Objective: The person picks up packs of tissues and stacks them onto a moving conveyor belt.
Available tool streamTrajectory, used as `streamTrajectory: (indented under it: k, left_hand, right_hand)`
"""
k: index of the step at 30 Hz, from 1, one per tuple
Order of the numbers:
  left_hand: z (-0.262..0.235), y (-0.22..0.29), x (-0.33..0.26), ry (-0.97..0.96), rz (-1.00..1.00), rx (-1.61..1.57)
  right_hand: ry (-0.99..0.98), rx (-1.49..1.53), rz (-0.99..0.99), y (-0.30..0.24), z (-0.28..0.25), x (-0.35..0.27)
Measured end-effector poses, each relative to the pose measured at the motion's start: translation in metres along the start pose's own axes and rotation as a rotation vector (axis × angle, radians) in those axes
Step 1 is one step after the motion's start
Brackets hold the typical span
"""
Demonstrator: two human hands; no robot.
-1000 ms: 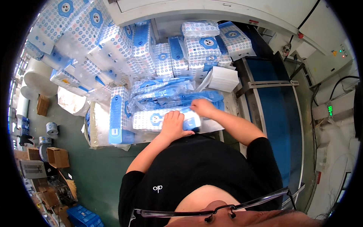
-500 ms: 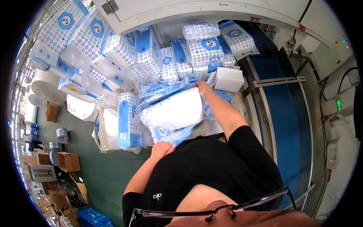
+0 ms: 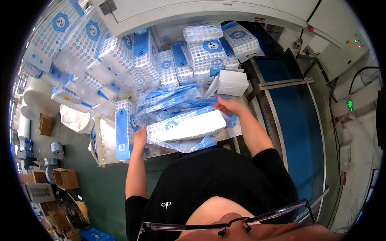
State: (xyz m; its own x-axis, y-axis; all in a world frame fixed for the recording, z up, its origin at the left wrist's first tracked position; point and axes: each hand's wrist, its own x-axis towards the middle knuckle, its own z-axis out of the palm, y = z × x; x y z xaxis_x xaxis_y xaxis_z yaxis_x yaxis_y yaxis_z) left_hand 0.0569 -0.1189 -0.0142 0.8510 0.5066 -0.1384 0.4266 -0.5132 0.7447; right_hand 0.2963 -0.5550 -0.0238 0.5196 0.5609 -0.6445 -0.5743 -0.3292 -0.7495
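A long white pack of tissue in a blue-and-white printed wrapper (image 3: pixel 185 126) lies across the metal worktable (image 3: pixel 106 146) in front of me. My left hand (image 3: pixel 140 135) presses on its left end. At the pack's right end my right hand (image 3: pixel 227 106) grips the wrapper's edge. Loose blue-and-white plastic wrappers (image 3: pixel 171 100) lie in a heap under and behind the pack. A standing wrapped pack (image 3: pixel 124 129) is just left of my left hand.
Several wrapped tissue packs (image 3: pixel 201 48) are stacked at the back and piled high on the left (image 3: pixel 80 44). An unwrapped white tissue stack (image 3: pixel 232 83) sits right of the heap. A blue conveyor belt (image 3: pixel 297 116) runs along the right. Cardboard boxes (image 3: pixel 66 178) and rolls stand on the green floor.
The pack was lifted and tilted up by my right hand half a second ago; now it lies flat across the table again, with my left hand back on its left end.
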Motion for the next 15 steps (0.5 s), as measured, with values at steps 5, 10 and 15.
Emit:
streamTrajectory:
  k: [5,10,15]
  left_hand:
    - [0.021,-0.030,-0.016,0.067,0.156,-0.089]
    - [0.038,-0.042,-0.005,-0.048,-0.207,-0.508]
    - [0.062,-0.108,0.005,-0.115,0.058,0.207]
  right_hand:
    - [0.090,0.057,-0.161,0.067,-0.002,-0.016]
    - [0.336,-0.197,-0.264,0.083,0.012,0.002]
    - [0.521,-0.795,-0.334,0.079,0.044,0.003]
